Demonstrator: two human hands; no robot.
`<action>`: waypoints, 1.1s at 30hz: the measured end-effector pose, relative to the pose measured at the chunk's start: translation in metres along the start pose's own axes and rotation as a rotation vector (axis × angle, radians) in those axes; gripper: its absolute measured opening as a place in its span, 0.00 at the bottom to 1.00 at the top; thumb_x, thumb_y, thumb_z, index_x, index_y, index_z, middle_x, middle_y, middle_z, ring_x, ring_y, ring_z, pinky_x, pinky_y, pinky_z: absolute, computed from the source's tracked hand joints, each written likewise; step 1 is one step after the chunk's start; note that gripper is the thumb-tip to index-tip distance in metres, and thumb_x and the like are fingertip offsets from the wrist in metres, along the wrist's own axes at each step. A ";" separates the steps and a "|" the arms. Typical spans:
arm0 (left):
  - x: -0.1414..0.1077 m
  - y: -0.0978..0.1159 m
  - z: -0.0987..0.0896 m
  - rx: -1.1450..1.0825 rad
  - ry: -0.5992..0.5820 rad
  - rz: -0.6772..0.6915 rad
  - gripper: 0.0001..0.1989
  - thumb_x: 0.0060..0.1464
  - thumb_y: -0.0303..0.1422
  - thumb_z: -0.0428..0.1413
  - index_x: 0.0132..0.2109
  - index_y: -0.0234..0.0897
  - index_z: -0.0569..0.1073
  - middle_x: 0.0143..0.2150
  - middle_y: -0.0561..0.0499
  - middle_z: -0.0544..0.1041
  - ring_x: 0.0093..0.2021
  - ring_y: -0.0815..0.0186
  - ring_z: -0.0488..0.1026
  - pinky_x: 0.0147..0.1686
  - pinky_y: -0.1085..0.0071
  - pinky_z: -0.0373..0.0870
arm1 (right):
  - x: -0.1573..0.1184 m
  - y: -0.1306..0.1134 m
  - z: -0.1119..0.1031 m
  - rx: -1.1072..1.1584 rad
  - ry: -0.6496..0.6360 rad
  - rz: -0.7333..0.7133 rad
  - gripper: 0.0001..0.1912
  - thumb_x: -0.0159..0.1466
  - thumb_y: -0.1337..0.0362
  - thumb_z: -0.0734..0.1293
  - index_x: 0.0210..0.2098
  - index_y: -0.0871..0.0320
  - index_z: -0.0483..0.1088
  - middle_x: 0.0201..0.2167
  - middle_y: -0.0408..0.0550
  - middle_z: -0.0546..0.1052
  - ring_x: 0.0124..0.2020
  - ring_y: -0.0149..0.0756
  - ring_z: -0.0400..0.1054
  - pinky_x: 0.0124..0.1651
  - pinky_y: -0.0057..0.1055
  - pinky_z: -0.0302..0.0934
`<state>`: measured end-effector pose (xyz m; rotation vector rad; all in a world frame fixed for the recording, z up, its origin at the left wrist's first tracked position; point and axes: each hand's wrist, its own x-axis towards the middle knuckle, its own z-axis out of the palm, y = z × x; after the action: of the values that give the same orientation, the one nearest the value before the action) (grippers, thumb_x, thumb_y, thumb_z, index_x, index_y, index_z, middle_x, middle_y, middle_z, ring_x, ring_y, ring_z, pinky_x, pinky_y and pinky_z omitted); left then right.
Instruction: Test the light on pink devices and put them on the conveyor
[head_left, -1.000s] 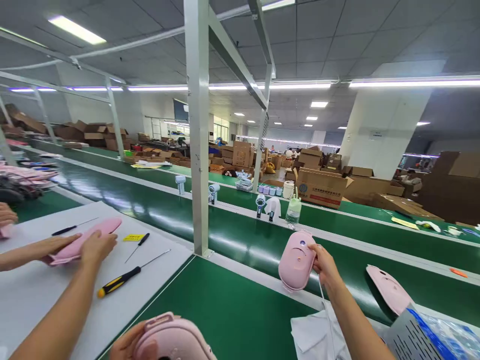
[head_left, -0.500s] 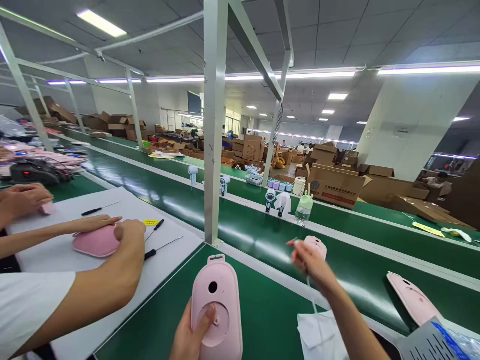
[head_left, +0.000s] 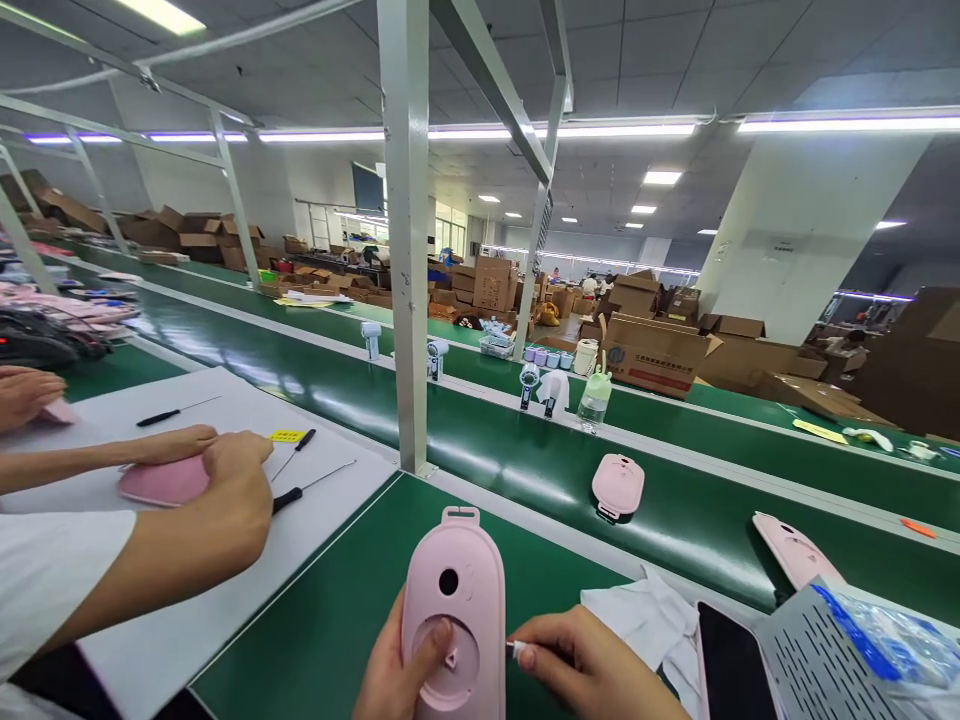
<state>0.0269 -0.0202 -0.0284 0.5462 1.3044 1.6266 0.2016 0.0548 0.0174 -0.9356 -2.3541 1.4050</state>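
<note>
1. The left hand (head_left: 394, 670) is clamped on a pink oblong housing (head_left: 453, 615), held upright at the near edge of the green bench (head_left: 337, 610); the thumb lies on the round recess in the housing's lower face.
2. The right hand (head_left: 592, 665), just right of the housing, has its fingers pinched together on a small white-tipped piece (head_left: 513, 650); the tip sits right at the housing's right edge, though contact cannot be told.
3. Beyond the housing, on the conveyor belt (head_left: 525, 470), lies a second pink housing (head_left: 618, 485); a third pink shell (head_left: 793, 550) lies further right of it.
4. Right of the held housing, a white cloth (head_left: 645, 625), a black phone (head_left: 731, 670) and a perforated grey tray (head_left: 817, 655) crowd the bench.
5. Left of the held housing, a co-worker's hands (head_left: 225, 480) press a pink part (head_left: 161, 482) on a white mat (head_left: 187, 620); screwdrivers (head_left: 296, 492) lie just beside them.
</note>
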 end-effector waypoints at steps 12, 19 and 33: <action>0.001 -0.001 -0.007 0.065 -0.071 0.005 0.37 0.37 0.50 0.64 0.53 0.34 0.68 0.41 0.48 0.80 0.43 0.56 0.75 0.37 0.74 0.68 | -0.007 0.025 0.030 0.003 0.085 -0.001 0.23 0.66 0.50 0.55 0.32 0.60 0.73 0.16 0.38 0.58 0.17 0.28 0.51 0.20 0.25 0.43; -0.001 0.002 -0.006 0.042 -0.092 -0.047 0.40 0.36 0.51 0.65 0.54 0.34 0.66 0.39 0.49 0.80 0.40 0.57 0.75 0.34 0.74 0.68 | -0.011 0.035 0.040 0.066 0.130 -0.090 0.25 0.67 0.49 0.54 0.33 0.60 0.73 0.20 0.41 0.63 0.20 0.28 0.53 0.23 0.26 0.45; -0.015 0.003 -0.003 0.258 -0.144 -0.019 0.36 0.32 0.48 0.67 0.49 0.34 0.71 0.39 0.49 0.79 0.41 0.58 0.73 0.41 0.74 0.69 | -0.021 0.048 0.047 0.010 0.058 0.078 0.23 0.63 0.49 0.54 0.31 0.59 0.71 0.20 0.44 0.66 0.22 0.32 0.61 0.25 0.25 0.50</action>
<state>0.0301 -0.0350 -0.0230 0.7905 1.4147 1.3843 0.2136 0.0247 -0.0454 -1.0610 -2.2890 1.3969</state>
